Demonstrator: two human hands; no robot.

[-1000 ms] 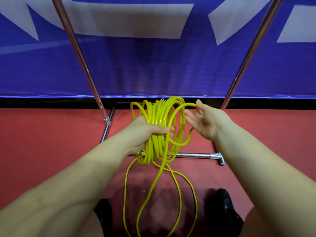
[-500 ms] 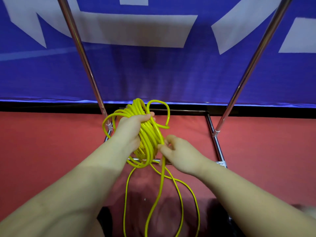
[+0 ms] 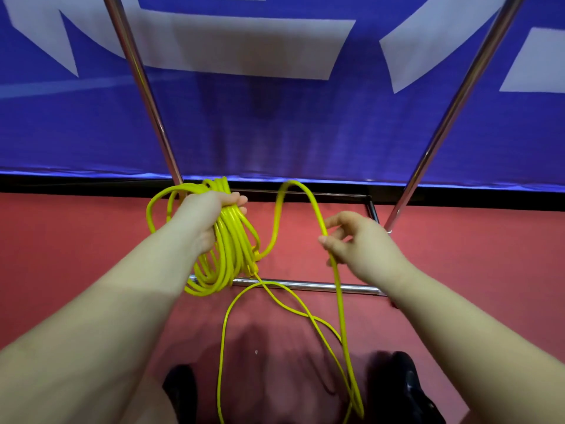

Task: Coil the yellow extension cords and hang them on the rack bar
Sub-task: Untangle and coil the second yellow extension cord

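At six o'clock, nearest the camera, two dark shoes [image 3: 406, 390] stand on the red floor [image 3: 61, 255], and loose slack of the yellow extension cord [image 3: 341, 316] trails down between them. Farther out, the right hand [image 3: 357, 243] at about three o'clock pinches a single strand between thumb and fingertips, the other fingers loosely curled. Half a second ago this hand was down against the bundle; now it has swung out to the right and drawn a fresh arch of cord up with it. At about ten o'clock the left hand [image 3: 208, 218] keeps its fingers wrapped round the gathered coil [image 3: 229, 246], which hangs from it above the rack's lower crossbar [image 3: 305, 285]. The two hands are now well apart.

That reads as another loop being measured out, to be laid into the left hand's bundle. Coiling looks well along, but slack remains on the floor. Beyond, the rack's two chrome uprights [image 3: 143, 87] rise toward twelve o'clock before a blue banner [image 3: 275, 123]; the hanging bar is out of view.
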